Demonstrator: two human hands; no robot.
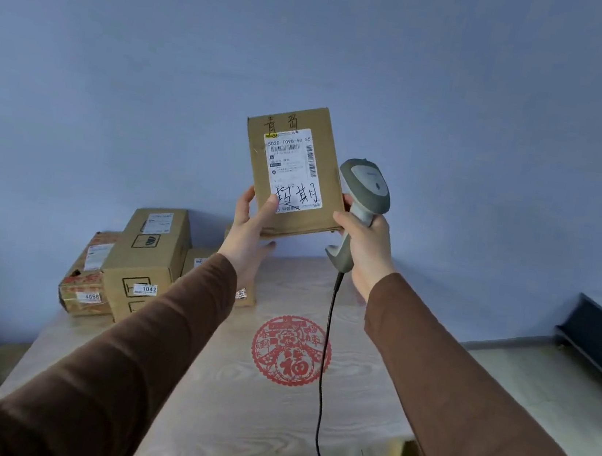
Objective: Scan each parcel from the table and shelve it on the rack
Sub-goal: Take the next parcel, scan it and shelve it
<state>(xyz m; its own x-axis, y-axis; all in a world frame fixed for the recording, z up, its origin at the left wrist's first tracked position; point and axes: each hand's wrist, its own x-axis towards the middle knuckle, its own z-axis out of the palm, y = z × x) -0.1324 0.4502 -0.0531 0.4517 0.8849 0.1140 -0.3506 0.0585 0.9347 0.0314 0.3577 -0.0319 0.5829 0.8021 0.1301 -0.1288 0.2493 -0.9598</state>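
A: Parcel (293, 171) up at frame centre, left hand (252, 221) pinching its lower corner; right hand (364, 245) wrapped round the scanner (363, 194).

B: Looks light, stiff cardboard; I'd grip the side edges.

Both arms reach forward from the lower corners in brown sleeves, converging toward centre frame. The left hand (252, 221) — raised toward 11 o'clock of centre — has its thumb laid across the front of what it holds, fingers curled behind. The right hand (363, 249), just beside it at 3 o'clock, is wrapped round a handle, index finger forward — wrist tilted slightly inward.
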